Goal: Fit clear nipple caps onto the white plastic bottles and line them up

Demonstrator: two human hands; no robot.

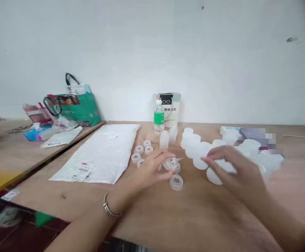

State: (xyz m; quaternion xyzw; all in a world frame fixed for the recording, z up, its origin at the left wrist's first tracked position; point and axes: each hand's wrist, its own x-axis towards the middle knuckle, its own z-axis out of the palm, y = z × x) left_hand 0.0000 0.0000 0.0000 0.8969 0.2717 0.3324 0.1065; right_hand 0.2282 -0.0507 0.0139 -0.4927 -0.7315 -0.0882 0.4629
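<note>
My left hand point(156, 166), with a bangle at its wrist, has thumb and fingers curved around a clear plastic cap point(171, 162). Just below that cap, another ringed clear cap point(176, 182) rests on the table. Several similar caps point(139, 149) lie behind and to the left of this hand. My right hand point(231, 166) is closed in a pinch in front of the frosted white plastic containers point(203, 154); whatever is between its fingertips, if anything, I cannot make out. Two clear dome-shaped pieces point(164, 140) stand behind the caps.
A white plastic mailing bag point(102, 150) lies flat on the wooden table point(152, 217). A green-labelled water bottle point(158, 118) and a paper bag point(175, 108) stand by the wall. On the left are a green bag point(81, 110) and a blue tissue pack point(38, 134).
</note>
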